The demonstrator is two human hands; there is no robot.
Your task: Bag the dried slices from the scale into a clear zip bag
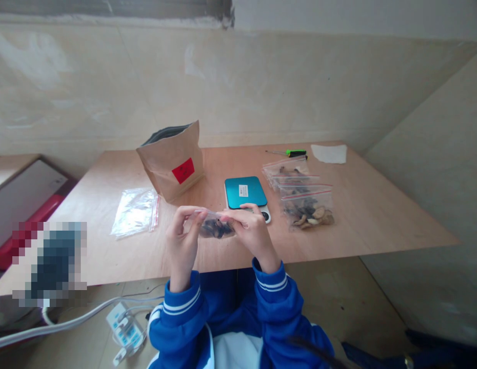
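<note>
Both of my hands pinch the top edge of a small clear zip bag (216,228) with dark dried pieces inside. My left hand (185,233) grips its left corner between thumb and fingers. At the right end of the same edge, my right hand (251,228) is closed on the plastic. Just beyond the hands lies a kitchen scale (246,192) with a teal top and a white label; my right hand hides part of its front. Filled zip bags (307,210) with dark and pale dried slices overlap to the right of the scale.
An upright brown paper pouch (173,164) with a red label stands open at the back left. Flat clear zip bags (134,211) lie left of it. A green-and-black screwdriver (292,152) and a white paper (329,154) are at the back right. A power strip (125,330) rests below the table.
</note>
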